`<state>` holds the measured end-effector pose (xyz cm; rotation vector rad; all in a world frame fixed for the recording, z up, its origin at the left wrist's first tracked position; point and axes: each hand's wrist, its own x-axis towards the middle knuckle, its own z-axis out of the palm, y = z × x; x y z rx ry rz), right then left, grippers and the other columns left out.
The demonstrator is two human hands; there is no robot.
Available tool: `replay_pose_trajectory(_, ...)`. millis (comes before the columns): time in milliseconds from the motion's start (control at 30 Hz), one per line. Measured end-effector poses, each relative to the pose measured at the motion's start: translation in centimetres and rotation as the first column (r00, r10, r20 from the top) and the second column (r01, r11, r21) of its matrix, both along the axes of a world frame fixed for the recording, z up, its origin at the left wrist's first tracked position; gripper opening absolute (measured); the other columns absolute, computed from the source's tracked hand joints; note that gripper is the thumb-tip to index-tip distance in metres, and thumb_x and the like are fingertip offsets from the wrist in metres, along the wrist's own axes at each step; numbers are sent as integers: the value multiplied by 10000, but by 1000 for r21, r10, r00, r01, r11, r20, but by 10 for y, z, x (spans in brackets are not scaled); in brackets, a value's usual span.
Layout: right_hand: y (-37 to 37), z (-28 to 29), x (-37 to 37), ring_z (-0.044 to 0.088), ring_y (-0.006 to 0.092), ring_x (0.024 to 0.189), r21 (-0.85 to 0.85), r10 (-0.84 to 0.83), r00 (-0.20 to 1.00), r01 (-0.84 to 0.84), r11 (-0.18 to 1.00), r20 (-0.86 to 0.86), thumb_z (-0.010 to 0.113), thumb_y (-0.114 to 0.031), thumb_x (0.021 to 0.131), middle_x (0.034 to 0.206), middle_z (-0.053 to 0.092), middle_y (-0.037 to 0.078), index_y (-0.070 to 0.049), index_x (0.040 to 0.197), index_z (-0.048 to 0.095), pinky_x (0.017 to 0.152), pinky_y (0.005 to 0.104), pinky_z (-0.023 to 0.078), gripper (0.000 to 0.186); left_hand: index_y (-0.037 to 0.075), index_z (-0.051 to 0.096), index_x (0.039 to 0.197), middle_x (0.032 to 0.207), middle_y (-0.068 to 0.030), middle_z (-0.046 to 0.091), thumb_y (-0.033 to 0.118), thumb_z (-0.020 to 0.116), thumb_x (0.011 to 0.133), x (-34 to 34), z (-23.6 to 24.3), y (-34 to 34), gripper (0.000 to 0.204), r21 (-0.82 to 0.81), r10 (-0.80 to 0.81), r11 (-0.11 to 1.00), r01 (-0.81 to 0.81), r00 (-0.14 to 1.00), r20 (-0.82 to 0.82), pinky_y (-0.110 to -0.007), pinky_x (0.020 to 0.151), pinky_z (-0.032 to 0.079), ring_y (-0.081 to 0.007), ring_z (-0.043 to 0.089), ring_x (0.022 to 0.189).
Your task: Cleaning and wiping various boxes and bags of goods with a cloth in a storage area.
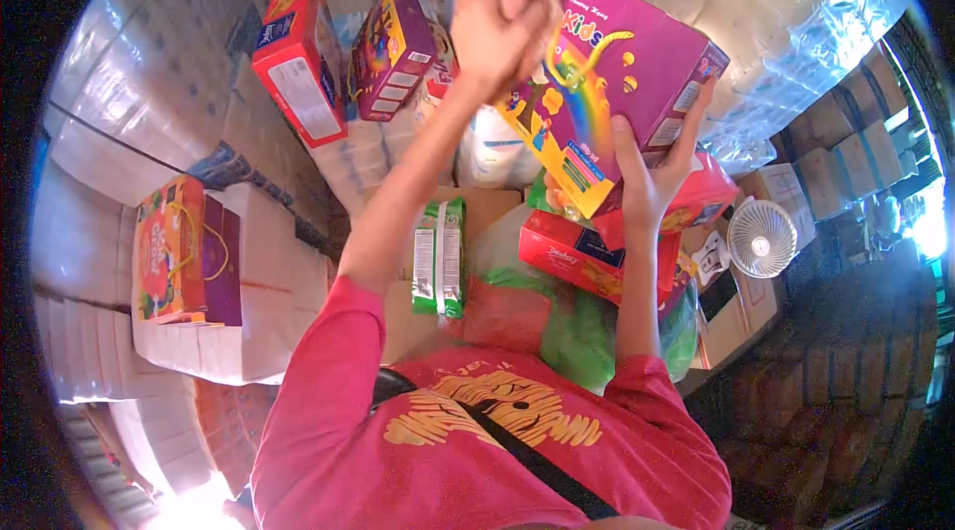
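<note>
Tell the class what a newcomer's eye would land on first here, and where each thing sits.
First, the big pink box with a rainbow, held high at centre: the left hand at its top edge, the right hand under it. Next, the red shirt filling the lower middle. Then the red box and purple box perched on wrapped packs at upper left.

To your left, a red box and a purple box lean on plastic-wrapped stacked packs. A gift box with a yellow cord handle sits lower left. A small white fan stands right, near cardboard cartons.
</note>
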<state>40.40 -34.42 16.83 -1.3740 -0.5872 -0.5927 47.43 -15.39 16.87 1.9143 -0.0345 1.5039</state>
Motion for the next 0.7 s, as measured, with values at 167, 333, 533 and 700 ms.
replay_pose_trajectory(167,-7,-1,6,419,177,1119,-79,-49,999,50,996,11,682,-8,671,1365,316,137,-53,1398,164,936,302,360,893,17,496,1021,940,-149,476,53,601,641,-32,-47,-25,396,84,-140,987,134,987,80,-380,788,407,-332,480,888)
replay_pose_trajectory(333,6,4,-10,456,152,1056,-48,-11,998,14,999,54,655,-17,707,1294,398,121,-59,1398,175,911,279,371,842,69,469,1034,953,-203,495,242,595,735,-2,-57,13,367,-339,44,933,-119,974,-221,-433,762,410,-382,502,891)
replay_pose_trajectory(533,-4,0,2,445,168,1091,-30,-28,999,27,999,-24,679,-5,673,1326,370,130,-47,1393,175,918,295,379,881,29,493,1046,989,-198,460,210,662,599,-64,-57,-73,511,110,21,994,-17,999,-30,-452,781,394,-401,433,940)
replay_pose_trajectory(700,-23,5,17,474,186,1081,-187,-104,971,145,972,213,715,-80,659,1264,449,148,-33,1365,264,925,326,388,838,110,551,1037,1033,-120,513,250,734,529,-135,-92,-85,558,86,-391,906,415,896,-211,-371,788,439,-311,498,976)
